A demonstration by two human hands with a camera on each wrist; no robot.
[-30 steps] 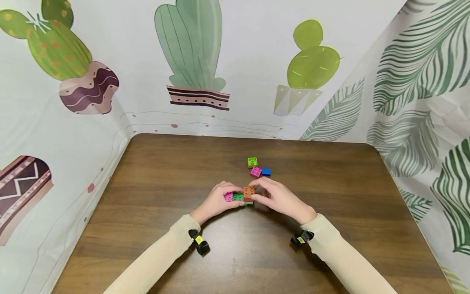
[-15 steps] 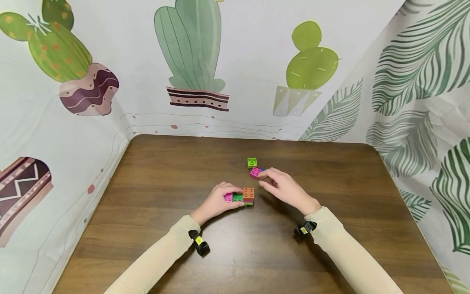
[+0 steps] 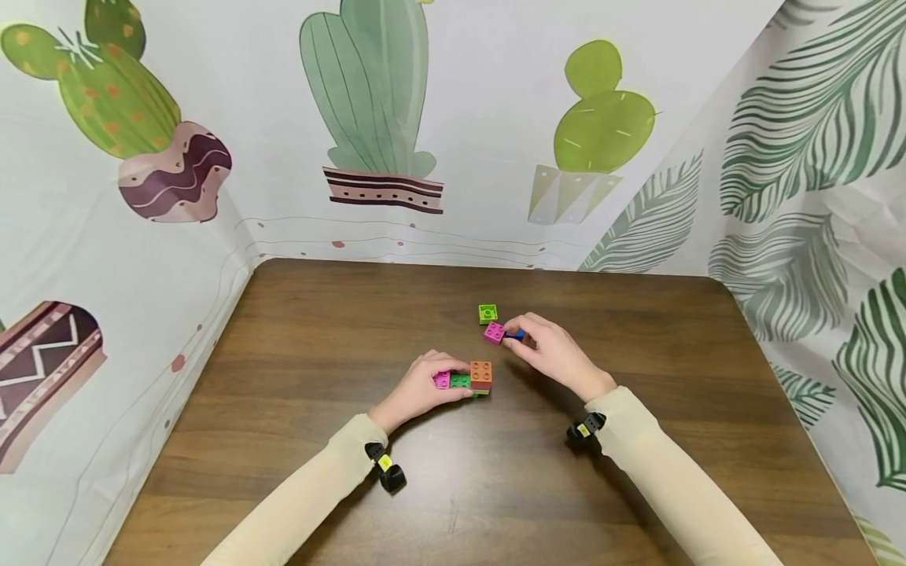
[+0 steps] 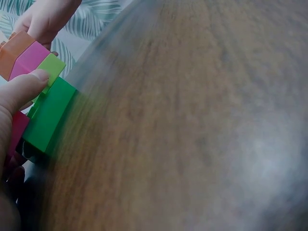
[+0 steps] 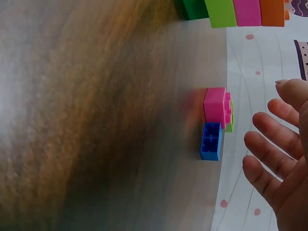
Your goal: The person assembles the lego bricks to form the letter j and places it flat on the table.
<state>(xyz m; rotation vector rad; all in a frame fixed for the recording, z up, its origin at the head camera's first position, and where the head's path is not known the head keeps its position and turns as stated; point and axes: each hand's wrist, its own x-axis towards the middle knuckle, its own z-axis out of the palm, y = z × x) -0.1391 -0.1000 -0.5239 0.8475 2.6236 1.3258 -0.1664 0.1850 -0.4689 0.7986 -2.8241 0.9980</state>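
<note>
My left hand (image 3: 421, 385) grips a toy brick build on the table, thumb against its lime brick (image 4: 55, 69). This build has a long green brick (image 4: 50, 115) at the base. Above the lime brick sit a pink brick (image 4: 30, 58) and, on top, an orange brick (image 3: 480, 371); another pink brick (image 3: 442, 380) is partly covered by my left hand. My right hand (image 3: 548, 351) is over a loose blue brick (image 5: 211, 141). In the right wrist view its fingers are spread and loosely bent, apart from the brick, holding nothing.
A loose pink brick (image 3: 494, 332) lies beside the blue one, studs up. Just behind it is a lime brick (image 3: 487, 314), lying with its hollow underside up. The brown wooden table (image 3: 318, 314) ends at a printed cloth backdrop (image 3: 488, 118).
My right hand has left the orange brick and moved right and away from me to the blue brick. The left hand keeps its grip on the build in the same place.
</note>
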